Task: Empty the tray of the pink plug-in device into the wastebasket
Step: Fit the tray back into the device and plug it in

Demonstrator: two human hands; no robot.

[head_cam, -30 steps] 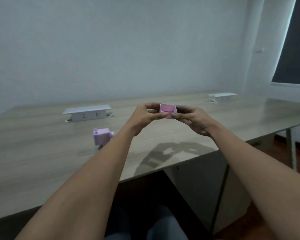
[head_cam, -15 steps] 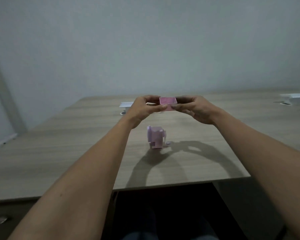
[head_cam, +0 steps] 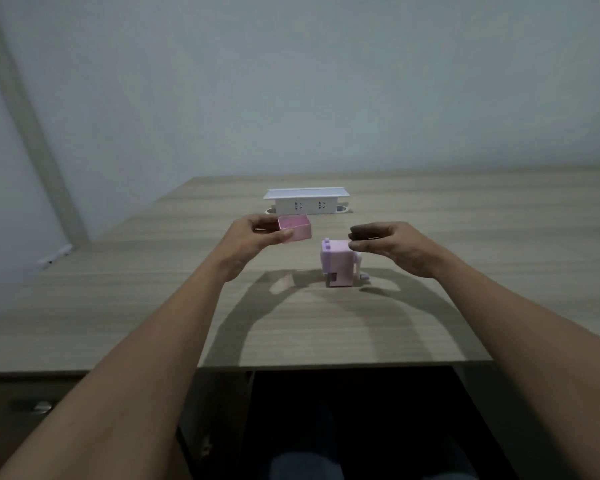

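A small pink tray (head_cam: 296, 229), open side up, is pinched at its left end by my left hand (head_cam: 257, 242) above the table. The pink device (head_cam: 338, 263) stands upright on the wooden table (head_cam: 153, 299), just right of the tray and lower. My right hand (head_cam: 392, 249) hovers over the device's right side with fingers curled and apart, holding nothing. I cannot see what lies inside the tray. No wastebasket is in view.
A white socket box (head_cam: 306, 201) sits on the table behind the tray. The table's near edge runs across the lower half of the view, with a dark gap and my knees below it. A pale wall rises behind.
My right hand has let go of the tray and drawn off to the right. My left hand alone carries the tray, shifted left. The view has turned so the device sits centre.
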